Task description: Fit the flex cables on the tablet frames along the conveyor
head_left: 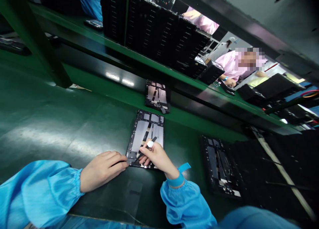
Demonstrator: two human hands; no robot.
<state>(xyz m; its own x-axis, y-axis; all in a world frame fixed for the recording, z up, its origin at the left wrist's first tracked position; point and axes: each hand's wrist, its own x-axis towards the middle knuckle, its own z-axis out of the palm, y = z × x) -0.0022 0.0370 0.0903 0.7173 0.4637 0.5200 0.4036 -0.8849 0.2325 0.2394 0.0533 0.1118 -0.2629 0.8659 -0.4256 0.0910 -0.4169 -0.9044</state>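
The right hand (156,157) pinches a thin dark tool (154,139) over the opened tablet (147,129); the left hand (103,169), curled, touches its near corner, possibly holding nothing.

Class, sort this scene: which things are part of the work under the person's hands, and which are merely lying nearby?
In use:
- left hand, at the open tablet
- right hand, gripping a dark tool

Lying about:
- second tablet
- third tablet
- black trays
- phone
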